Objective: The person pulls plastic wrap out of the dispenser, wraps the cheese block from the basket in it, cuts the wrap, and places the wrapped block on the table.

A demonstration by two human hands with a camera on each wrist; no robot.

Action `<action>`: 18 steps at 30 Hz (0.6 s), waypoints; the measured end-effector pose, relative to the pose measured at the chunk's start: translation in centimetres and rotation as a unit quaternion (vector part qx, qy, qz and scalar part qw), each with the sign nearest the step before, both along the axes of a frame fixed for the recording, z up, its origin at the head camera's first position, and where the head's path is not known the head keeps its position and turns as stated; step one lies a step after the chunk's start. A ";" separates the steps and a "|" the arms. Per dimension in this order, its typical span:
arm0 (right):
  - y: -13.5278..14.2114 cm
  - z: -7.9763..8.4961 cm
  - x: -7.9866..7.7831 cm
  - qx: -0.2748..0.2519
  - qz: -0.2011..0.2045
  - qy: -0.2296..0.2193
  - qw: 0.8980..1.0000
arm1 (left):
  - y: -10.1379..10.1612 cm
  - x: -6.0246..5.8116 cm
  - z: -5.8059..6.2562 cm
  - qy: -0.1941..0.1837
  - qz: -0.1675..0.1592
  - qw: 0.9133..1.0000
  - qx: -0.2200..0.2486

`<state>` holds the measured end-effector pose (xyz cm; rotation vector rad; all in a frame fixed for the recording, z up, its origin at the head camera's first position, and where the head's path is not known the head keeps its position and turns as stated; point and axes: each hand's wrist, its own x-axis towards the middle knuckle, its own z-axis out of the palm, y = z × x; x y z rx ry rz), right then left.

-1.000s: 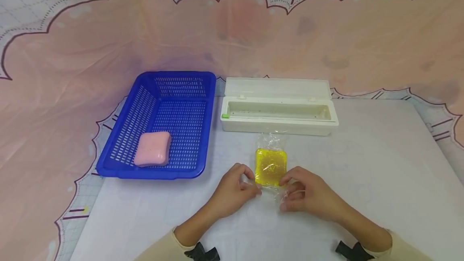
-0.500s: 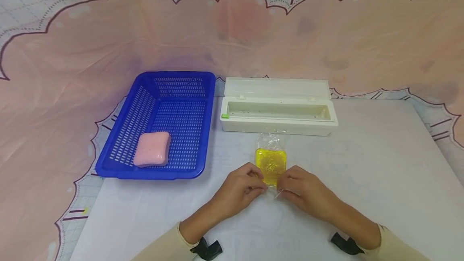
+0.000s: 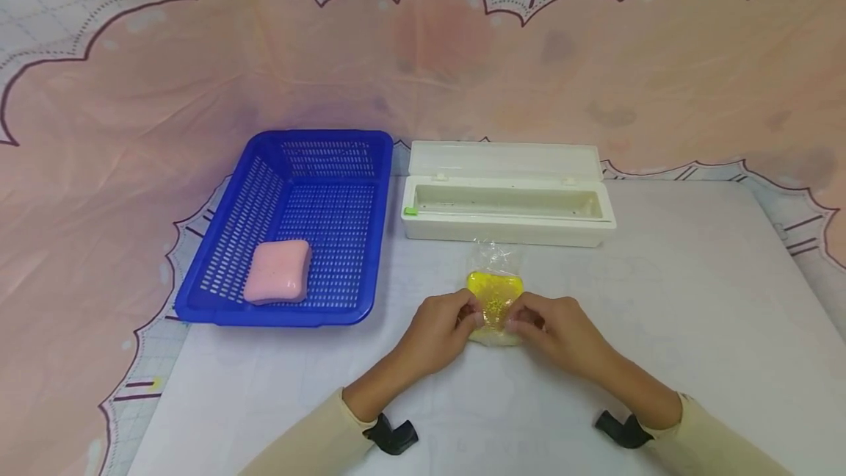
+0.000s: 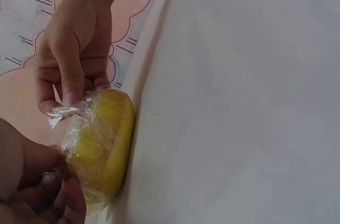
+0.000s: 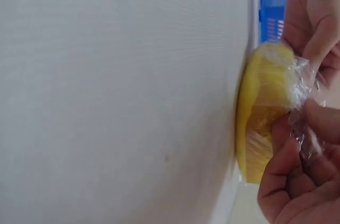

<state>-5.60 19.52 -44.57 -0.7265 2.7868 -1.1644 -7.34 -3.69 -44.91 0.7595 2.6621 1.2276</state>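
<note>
A yellow bar of soap (image 3: 494,286) lies on the white tabletop, with clear plastic film (image 3: 496,259) around it. On its left side my left hand (image 3: 436,333) pinches the film's near end between thumb and fingers. From the right, my right hand (image 3: 565,335) pinches the same end, which is folded up over the soap. In the left wrist view the film is bunched along the upper face of the soap (image 4: 118,134). The right wrist view has crinkled film (image 5: 300,88) between both hands' fingertips, beside the soap (image 5: 252,112).
A blue plastic basket (image 3: 380,241) stands at the left, holding a pink bar of soap (image 3: 277,272). Behind the yellow soap is a long white box (image 3: 509,232) with its lid raised. A patterned cloth (image 3: 317,57) hangs behind the white tabletop (image 3: 700,300).
Both hands have closed in from the soap's near corners and moved up over it. The film's near end, flat on the table before, is now folded up onto the soap.
</note>
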 end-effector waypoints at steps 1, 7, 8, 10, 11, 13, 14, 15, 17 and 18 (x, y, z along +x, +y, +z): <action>0.0 -0.1 -0.2 -0.006 -0.010 -0.008 1.000 | 0.1 -0.1 -0.1 -0.005 0.007 1.000 0.004; -0.3 -0.4 -0.7 -0.018 -0.065 -0.040 0.997 | 0.6 -0.7 -0.3 -0.016 0.056 0.998 0.024; -0.4 -0.4 -0.7 -0.014 -0.071 -0.037 0.997 | 0.6 -0.8 -0.4 -0.015 0.065 0.998 0.024; -0.5 -0.3 -0.8 0.000 -0.080 -0.018 0.997 | 0.6 -0.9 -0.5 -0.004 0.076 0.997 0.016; -0.6 -0.3 -0.8 0.009 -0.082 -0.010 0.997 | 0.7 -0.9 -0.6 0.004 0.078 0.997 0.009; -0.7 -0.2 -0.8 0.034 -0.078 0.006 0.996 | 0.6 -0.8 -0.6 0.026 0.078 0.996 -0.017; -0.7 -0.1 -0.7 0.048 -0.073 0.015 0.996 | 0.5 -0.6 -0.5 0.044 0.074 0.996 -0.035; -0.7 0.0 -0.6 0.063 -0.065 0.025 0.996 | 0.4 -0.5 -0.4 0.064 0.067 0.994 -0.059; -0.5 0.4 -0.3 0.094 -0.050 0.051 0.993 | 0.1 0.1 0.0 0.108 0.047 0.987 -0.112; -0.3 0.6 -0.1 0.108 -0.040 0.071 0.991 | 0.0 0.4 0.3 0.131 0.033 0.981 -0.140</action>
